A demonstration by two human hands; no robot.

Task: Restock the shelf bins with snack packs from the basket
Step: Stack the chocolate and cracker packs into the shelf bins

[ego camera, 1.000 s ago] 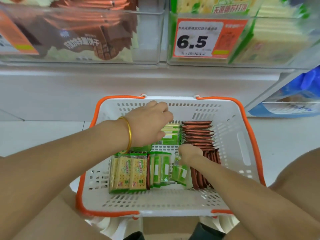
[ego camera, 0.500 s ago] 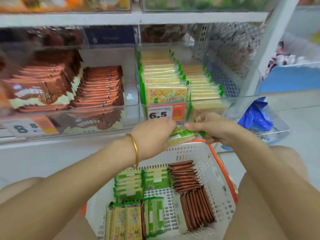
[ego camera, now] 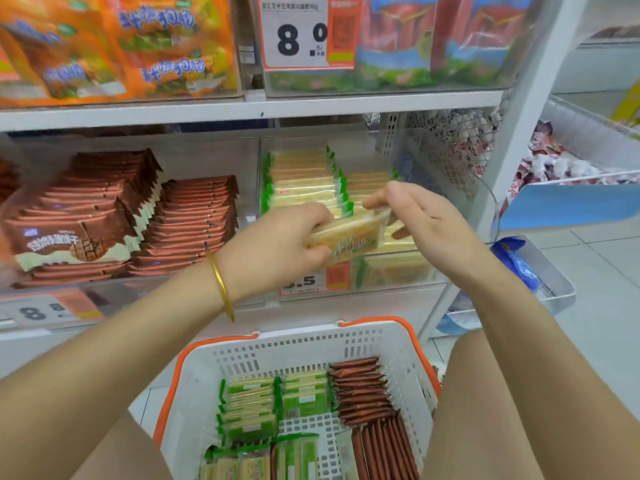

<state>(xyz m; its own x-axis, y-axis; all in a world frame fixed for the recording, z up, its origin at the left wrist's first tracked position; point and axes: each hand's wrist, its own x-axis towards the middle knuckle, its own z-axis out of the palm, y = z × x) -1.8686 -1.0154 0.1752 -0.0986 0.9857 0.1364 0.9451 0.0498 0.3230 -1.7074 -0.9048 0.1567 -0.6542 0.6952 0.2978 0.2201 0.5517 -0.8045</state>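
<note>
I see L hand curled round one end of a yellow-green pack, and R hand pinching the other end, palm spread wide. Pack is in the air just in front of the clear bin of like packs, under a white shelf board. Brown packs fill the next bin to the left. Basket sits below w/ green and brown packs inside. Pale tile floor at right. Orange bags up top.
</note>
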